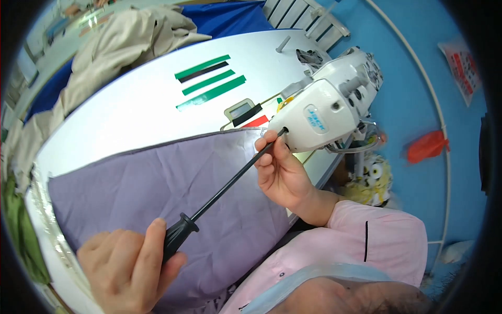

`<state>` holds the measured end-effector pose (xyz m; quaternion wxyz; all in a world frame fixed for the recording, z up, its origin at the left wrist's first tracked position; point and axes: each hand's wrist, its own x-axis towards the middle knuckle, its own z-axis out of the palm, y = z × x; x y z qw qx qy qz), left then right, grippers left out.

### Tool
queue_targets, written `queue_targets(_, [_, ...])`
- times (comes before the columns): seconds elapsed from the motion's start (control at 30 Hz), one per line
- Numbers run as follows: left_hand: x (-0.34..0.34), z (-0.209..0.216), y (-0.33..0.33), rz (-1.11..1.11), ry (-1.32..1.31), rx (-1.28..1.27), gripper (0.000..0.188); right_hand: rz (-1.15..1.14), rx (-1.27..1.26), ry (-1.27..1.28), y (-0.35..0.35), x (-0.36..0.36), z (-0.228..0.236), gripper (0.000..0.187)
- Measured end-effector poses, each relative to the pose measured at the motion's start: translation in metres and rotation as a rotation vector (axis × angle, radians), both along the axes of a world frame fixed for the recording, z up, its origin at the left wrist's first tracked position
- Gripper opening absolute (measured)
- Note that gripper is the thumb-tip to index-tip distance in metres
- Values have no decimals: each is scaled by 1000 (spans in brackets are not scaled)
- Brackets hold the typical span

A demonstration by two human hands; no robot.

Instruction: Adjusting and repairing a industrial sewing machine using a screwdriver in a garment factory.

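A long black screwdriver (230, 183) slants up from the lower left to a white sewing machine (321, 99). Its ribbed handle is gripped by my left hand (125, 267), which is closed around it. My right hand (285, 175) pinches the shaft close to the tip, with the other fingers curled. The tip meets a dark hole in the end of the machine's head; how deep it sits is hidden. Beneath both hands a purple-grey cloth (172, 162) covers the near part of the white table (125, 167), its dark-edged far side running to the machine.
Green and black strips (212, 94) lie on the table beyond the cloth. A small display panel (239, 111) sits beside the machine, near a red piece (256, 122). Beige cloth (115, 47) is heaped along the far left edge. A thread-stand post (283, 44) rises behind.
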<state>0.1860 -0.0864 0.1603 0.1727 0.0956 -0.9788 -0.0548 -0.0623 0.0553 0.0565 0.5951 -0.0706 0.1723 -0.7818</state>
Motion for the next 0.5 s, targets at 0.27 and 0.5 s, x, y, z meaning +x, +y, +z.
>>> queue_targets(0.27, [-31, -5, 25, 119, -104, -455, 23, -38, 27, 69, -2, -4, -4, 18])
queue_targets(0.5, [-39, -28, 26, 219, -107, -607, 23, -31, -12, 39, -6, -1, -6, 17])
